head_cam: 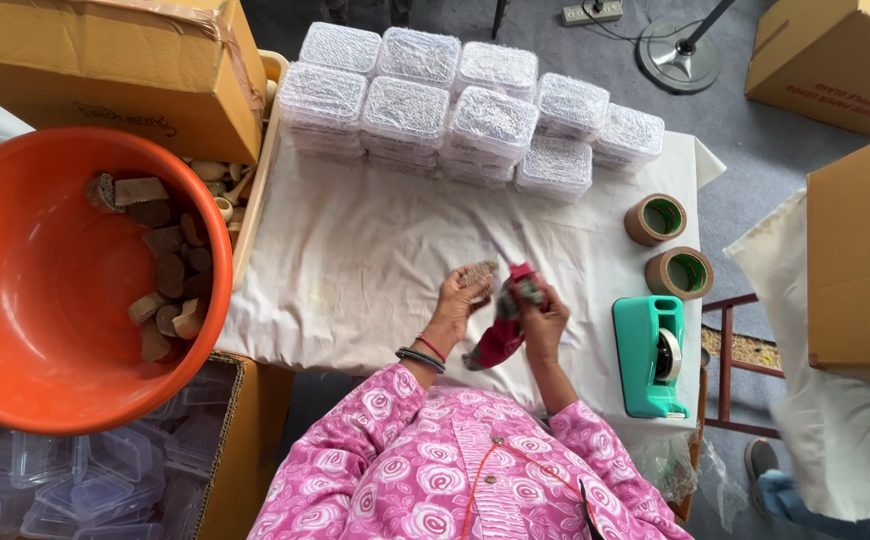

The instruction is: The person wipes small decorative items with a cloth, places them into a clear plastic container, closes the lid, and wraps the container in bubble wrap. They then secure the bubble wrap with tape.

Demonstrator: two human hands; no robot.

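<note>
My left hand (458, 300) holds a small carved wooden block (478, 272) by its edge, just above the white cloth-covered table (355, 260). Right beside it, my right hand (543, 318) grips a red and pink patterned cloth (503, 330), bunched up and pressed close to the block. Both hands are over the near middle of the table, in front of my pink floral sleeves.
Stacks of clear lidded plastic boxes (465, 115) line the far edge. Two brown tape rolls (655, 219) and a teal tape dispenser (649, 356) lie at right. An orange tub (15, 290) with wooden blocks sits at left, cardboard boxes around, empty plastic boxes (105, 475) below.
</note>
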